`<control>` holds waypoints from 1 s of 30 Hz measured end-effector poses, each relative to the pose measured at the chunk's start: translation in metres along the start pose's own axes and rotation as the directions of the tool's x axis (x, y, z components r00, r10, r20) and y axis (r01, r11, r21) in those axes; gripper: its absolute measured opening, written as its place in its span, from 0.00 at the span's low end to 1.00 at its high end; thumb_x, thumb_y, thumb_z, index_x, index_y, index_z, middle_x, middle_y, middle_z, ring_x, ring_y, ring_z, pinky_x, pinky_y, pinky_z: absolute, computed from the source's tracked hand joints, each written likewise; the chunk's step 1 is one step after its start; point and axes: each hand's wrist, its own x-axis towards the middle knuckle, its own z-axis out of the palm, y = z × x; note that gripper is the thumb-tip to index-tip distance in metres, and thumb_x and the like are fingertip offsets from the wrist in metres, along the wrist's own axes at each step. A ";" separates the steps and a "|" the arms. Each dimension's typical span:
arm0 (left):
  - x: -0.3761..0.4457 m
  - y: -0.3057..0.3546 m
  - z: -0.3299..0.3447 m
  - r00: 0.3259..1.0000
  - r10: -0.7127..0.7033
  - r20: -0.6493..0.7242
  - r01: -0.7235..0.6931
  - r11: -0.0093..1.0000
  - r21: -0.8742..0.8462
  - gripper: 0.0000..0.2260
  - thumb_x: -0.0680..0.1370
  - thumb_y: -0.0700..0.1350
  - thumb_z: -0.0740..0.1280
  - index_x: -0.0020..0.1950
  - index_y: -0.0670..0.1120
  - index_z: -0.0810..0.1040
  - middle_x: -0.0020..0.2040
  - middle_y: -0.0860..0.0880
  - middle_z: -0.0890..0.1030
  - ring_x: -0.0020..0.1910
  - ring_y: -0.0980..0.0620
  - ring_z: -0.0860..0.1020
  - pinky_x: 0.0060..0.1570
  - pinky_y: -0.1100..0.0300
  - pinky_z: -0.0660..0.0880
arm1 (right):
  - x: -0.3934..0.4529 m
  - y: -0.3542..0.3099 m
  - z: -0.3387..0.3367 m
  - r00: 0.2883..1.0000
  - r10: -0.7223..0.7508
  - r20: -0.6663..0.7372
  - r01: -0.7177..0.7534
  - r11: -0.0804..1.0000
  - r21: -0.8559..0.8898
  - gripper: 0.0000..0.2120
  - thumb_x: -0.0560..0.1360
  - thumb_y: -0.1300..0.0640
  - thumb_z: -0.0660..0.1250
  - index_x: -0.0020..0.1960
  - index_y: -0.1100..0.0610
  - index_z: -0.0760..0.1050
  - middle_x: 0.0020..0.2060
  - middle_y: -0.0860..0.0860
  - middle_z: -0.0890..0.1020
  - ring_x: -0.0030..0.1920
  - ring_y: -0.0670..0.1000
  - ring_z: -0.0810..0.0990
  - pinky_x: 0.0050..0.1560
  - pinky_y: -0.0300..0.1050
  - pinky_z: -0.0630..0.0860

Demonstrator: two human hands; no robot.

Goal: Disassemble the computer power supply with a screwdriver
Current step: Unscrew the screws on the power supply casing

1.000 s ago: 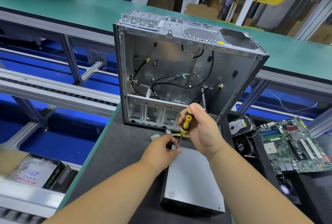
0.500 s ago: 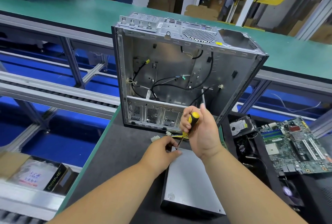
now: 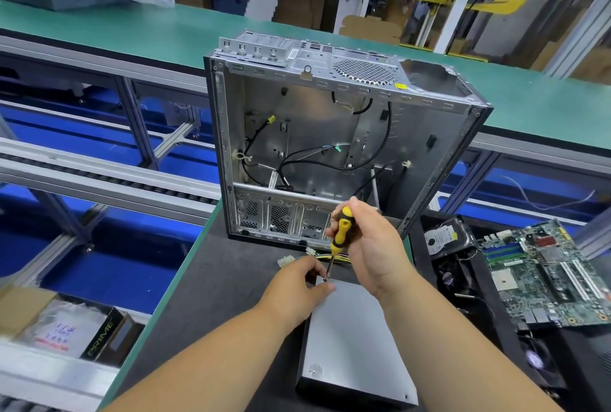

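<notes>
Now my right hand [image 3: 370,246] grips the yellow-and-black screwdriver [image 3: 339,236], its handle rolled a little in my fingers against half a second ago, while the tip [image 3: 326,278] has stayed on the far left corner of the power supply [image 3: 353,339]. My left hand [image 3: 297,289] pinches at that corner right beside the tip, steadying it; any screw there is too small to make out. The supply lies flat on the dark surface [image 3: 231,279], just in front of the open computer case [image 3: 330,147], its wire bundle [image 3: 317,258] trailing toward the case. I judge the handle's turn means a cover screw is backing out, so disassembly is early.
</notes>
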 end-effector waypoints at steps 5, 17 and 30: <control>0.000 0.000 0.001 1.000 0.003 -0.004 -0.003 1.000 -0.027 0.07 0.75 0.48 0.74 0.44 0.54 0.76 0.38 0.55 0.75 0.33 0.66 0.71 0.32 0.74 0.68 | 0.001 0.005 0.004 0.999 -0.027 0.026 0.021 0.983 0.182 0.25 0.85 0.46 0.50 0.38 0.58 0.73 0.28 0.51 0.67 0.30 0.49 0.65 0.37 0.41 0.67; 0.000 0.003 0.001 1.000 0.002 0.008 -0.002 1.000 0.027 0.06 0.76 0.49 0.72 0.44 0.55 0.75 0.43 0.55 0.79 0.39 0.61 0.73 0.35 0.75 0.68 | 0.002 -0.002 -0.007 1.000 0.013 -0.002 -0.013 0.999 0.033 0.12 0.75 0.47 0.65 0.40 0.54 0.77 0.36 0.50 0.79 0.40 0.50 0.80 0.47 0.48 0.74; 0.001 0.007 0.003 1.000 -0.028 0.010 0.026 0.989 0.146 0.07 0.77 0.50 0.69 0.44 0.57 0.71 0.45 0.53 0.78 0.43 0.57 0.75 0.38 0.63 0.69 | -0.001 0.007 0.003 0.992 -0.106 0.073 0.101 0.992 0.072 0.11 0.78 0.50 0.59 0.43 0.56 0.65 0.31 0.51 0.71 0.33 0.50 0.66 0.39 0.43 0.66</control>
